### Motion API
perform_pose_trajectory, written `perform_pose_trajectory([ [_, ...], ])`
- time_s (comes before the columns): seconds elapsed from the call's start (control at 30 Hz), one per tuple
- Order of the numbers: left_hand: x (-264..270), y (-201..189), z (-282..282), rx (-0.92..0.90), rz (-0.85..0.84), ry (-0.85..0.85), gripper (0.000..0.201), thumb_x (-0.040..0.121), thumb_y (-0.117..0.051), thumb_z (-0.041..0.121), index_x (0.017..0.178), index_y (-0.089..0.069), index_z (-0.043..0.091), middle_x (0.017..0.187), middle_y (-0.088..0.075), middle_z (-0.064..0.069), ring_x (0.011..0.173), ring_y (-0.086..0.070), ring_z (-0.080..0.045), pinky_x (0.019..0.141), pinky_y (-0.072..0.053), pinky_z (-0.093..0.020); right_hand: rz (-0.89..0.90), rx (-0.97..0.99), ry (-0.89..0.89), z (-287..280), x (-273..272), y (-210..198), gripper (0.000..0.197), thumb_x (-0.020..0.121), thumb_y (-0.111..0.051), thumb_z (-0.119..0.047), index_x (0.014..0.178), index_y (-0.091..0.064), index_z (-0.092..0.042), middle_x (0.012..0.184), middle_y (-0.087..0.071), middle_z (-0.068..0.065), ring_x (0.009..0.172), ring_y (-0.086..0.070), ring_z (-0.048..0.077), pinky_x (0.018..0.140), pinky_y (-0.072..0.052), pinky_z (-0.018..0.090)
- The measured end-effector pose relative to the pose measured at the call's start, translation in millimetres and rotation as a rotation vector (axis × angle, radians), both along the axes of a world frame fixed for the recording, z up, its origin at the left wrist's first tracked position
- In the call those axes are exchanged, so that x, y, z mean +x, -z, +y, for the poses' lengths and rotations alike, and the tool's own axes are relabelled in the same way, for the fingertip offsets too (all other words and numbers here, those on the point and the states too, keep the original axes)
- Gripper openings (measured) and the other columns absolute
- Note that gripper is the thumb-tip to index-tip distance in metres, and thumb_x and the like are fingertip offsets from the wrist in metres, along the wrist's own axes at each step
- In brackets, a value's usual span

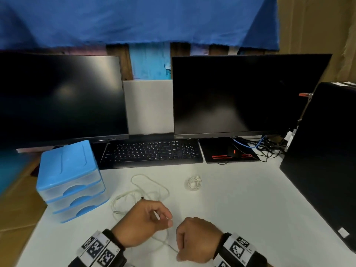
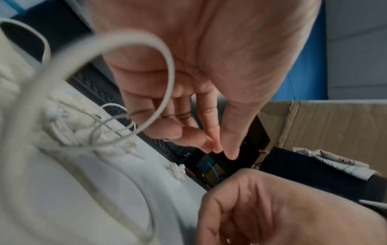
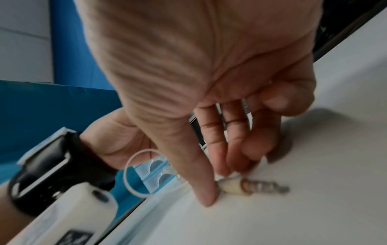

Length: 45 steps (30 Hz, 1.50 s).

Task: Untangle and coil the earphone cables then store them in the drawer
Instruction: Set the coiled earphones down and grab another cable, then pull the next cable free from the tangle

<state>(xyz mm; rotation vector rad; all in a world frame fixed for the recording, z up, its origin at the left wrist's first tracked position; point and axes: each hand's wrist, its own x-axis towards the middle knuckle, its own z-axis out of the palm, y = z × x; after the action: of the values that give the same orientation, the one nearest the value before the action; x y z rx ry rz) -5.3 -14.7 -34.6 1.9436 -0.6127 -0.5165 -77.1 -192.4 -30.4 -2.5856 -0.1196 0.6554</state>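
Right hand (image 3: 220, 116) pinches metal jack plug (image 3: 266, 187); left hand (image 1: 142, 222) pinches thin white earphone cable (image 1: 146, 191). Risk: loops beyond left hand tighten if pulled.

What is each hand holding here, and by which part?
The right hand pinches the loose earphone cable at its plug end; the left hand grips the same cable farther along.

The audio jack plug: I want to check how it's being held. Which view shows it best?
The right wrist view. There the audio jack plug lies on the white table, with the right hand pinching its white base. The head view hides the plug under that hand; the left wrist view shows no plug.
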Motion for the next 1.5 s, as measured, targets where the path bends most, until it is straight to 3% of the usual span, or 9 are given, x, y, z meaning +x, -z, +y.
perform_pose_trajectory([
  [0.33,15,16,14,0.041,0.050,-0.068,0.021,0.073,-0.081,0.010,0.084,-0.075,0.027,0.081,-0.067,0.002,0.065,-0.060,-0.003,0.068,-0.052,-0.020,-0.325,0.164,0.326,-60,24,-8,0.008,0.074,-0.067,-0.020,0.066,-0.065,-0.019,0.064,-0.067,-0.006,0.059,-0.060,0.005,0.060,-0.050,0.023],
  [0.57,39,-4,31,-0.093,-0.004,-0.246,0.035,0.084,-0.059,-0.012,0.079,-0.076,0.019,0.079,-0.072,-0.002,0.063,-0.063,-0.009,0.055,-0.048,-0.018,-0.154,0.226,0.294,-110,21,-26,0.006,0.073,-0.072,-0.017,0.068,-0.070,-0.017,0.058,-0.066,-0.003,0.051,-0.056,0.007,0.057,-0.049,0.032],
  [0.67,49,-6,37,-0.090,-0.021,-0.368,0.026,0.086,-0.061,-0.006,0.079,-0.076,0.014,0.069,-0.071,0.010,0.061,-0.060,-0.003,0.054,-0.045,-0.011,-0.241,0.225,0.271,-95,24,-26,0.010,0.075,-0.078,-0.027,0.073,-0.072,-0.019,0.067,-0.071,-0.002,0.058,-0.059,0.002,0.061,-0.050,0.023],
  [0.83,43,-5,32,0.119,-0.053,-0.234,0.013,0.083,-0.071,0.010,0.078,-0.078,0.020,0.067,-0.071,0.014,0.052,-0.057,0.004,0.054,-0.044,-0.010,-0.333,0.375,0.197,-37,53,-35,0.010,0.085,-0.072,-0.019,0.078,-0.078,-0.015,0.069,-0.070,-0.011,0.064,-0.062,-0.005,0.067,-0.051,0.017],
  [0.93,50,-14,24,0.209,-0.072,-0.114,0.014,0.083,-0.070,0.011,0.077,-0.078,0.021,0.075,-0.075,0.005,0.058,-0.060,0.001,0.061,-0.051,-0.020,-0.279,0.241,0.172,-7,82,-32,0.018,0.085,-0.063,-0.013,0.078,-0.077,-0.020,0.071,-0.067,-0.015,0.069,-0.064,-0.002,0.070,-0.054,0.024],
  [1.07,64,-14,0,0.427,-0.179,-0.102,0.009,0.075,-0.075,0.019,0.082,-0.075,0.024,0.081,-0.073,0.008,0.072,-0.064,-0.003,0.073,-0.054,-0.023,-0.239,-0.062,0.058,21,101,-21,0.026,0.083,-0.059,-0.012,0.101,-0.071,-0.027,0.107,-0.070,-0.002,0.096,-0.065,0.022,0.084,-0.056,0.033],
  [1.23,67,-2,-16,0.797,-0.313,-0.006,0.021,0.070,-0.074,0.035,0.086,-0.071,0.022,0.086,-0.071,0.005,0.081,-0.066,-0.017,0.068,-0.050,-0.025,-0.251,-0.301,-0.021,26,108,-17,0.023,0.083,-0.063,-0.015,0.105,-0.068,-0.016,0.105,-0.071,0.007,0.096,-0.066,0.028,0.086,-0.056,0.037],
  [1.4,76,-21,11,0.172,-0.108,-0.174,0.013,0.069,-0.084,0.019,0.068,-0.072,0.023,0.063,-0.064,0.004,0.060,-0.053,-0.013,0.064,-0.044,-0.028,-0.307,0.072,0.046,9,113,-40,0.009,0.086,-0.056,-0.020,0.081,-0.059,-0.027,0.089,-0.065,0.002,0.081,-0.061,0.024,0.080,-0.056,0.046],
  [1.5,67,-50,29,-0.158,0.029,-0.205,0.015,0.075,-0.078,0.006,0.084,-0.074,0.018,0.064,-0.070,0.001,0.060,-0.061,-0.011,0.069,-0.049,-0.023,-0.362,0.500,0.121,4,105,-70,0.007,0.087,-0.066,-0.017,0.084,-0.059,-0.018,0.068,-0.064,0.012,0.060,-0.060,0.027,0.065,-0.053,0.040],
])
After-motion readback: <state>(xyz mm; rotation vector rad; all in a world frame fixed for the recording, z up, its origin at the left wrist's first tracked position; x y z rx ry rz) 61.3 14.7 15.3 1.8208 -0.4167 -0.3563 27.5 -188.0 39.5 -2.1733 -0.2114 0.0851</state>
